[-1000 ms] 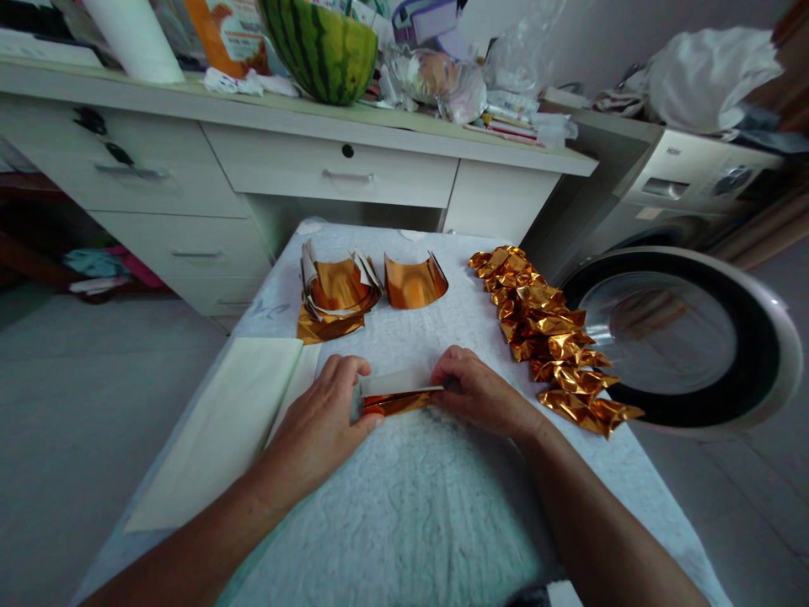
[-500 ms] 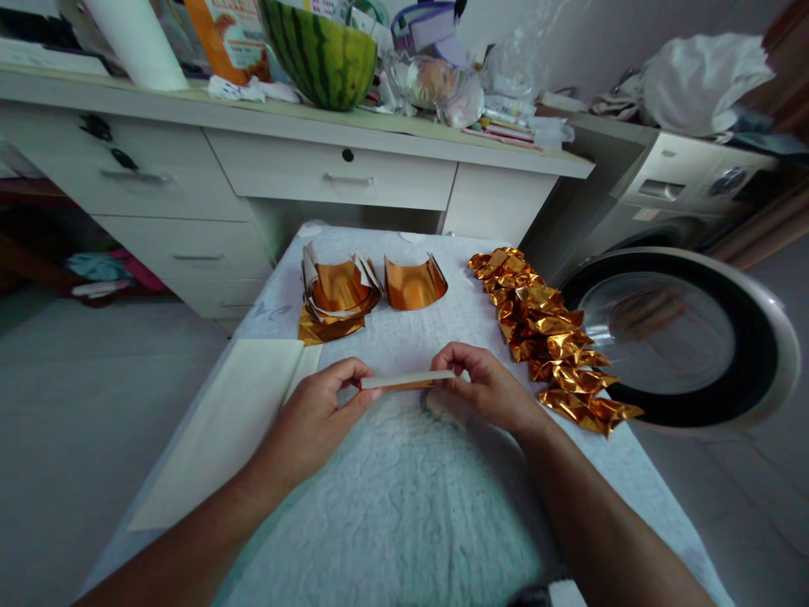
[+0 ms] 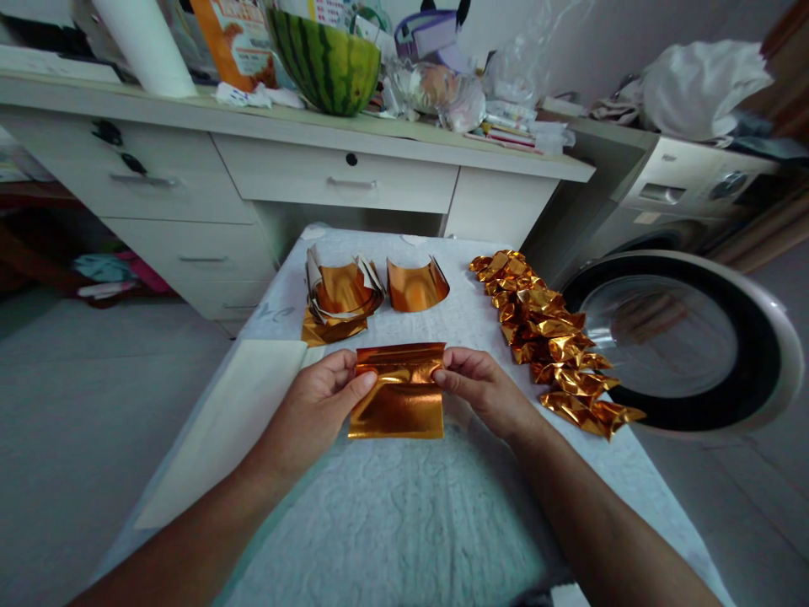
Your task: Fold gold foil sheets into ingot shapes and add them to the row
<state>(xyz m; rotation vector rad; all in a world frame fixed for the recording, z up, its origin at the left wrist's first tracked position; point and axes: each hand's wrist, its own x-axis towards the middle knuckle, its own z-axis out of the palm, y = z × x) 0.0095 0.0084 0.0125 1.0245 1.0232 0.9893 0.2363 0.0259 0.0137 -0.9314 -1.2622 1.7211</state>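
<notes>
A shiny gold foil sheet (image 3: pixel 398 411) is stretched between my two hands above the cloth-covered table, with a crease across its upper part. My left hand (image 3: pixel 325 396) pinches its left edge, thumb on top. The right edge is pinched by my right hand (image 3: pixel 486 388) in the same way. Beyond them lie a stack of curved gold sheets with pale backs (image 3: pixel 341 291) and a single curved gold sheet (image 3: pixel 417 287). On the right, folded gold foil pieces (image 3: pixel 547 324) form a long row.
Pale paper (image 3: pixel 221 430) lies along the table's (image 3: pixel 392 523) left side. Behind stands a white desk (image 3: pixel 392 173) with a cut watermelon (image 3: pixel 325 63) and plastic bags. An open washing machine door (image 3: pixel 683 337) is close to the table's right edge.
The foil, seen before almost edge-on as a narrow strip, now shows its gold face with the lower part hanging toward me. Both hands still pinch it.
</notes>
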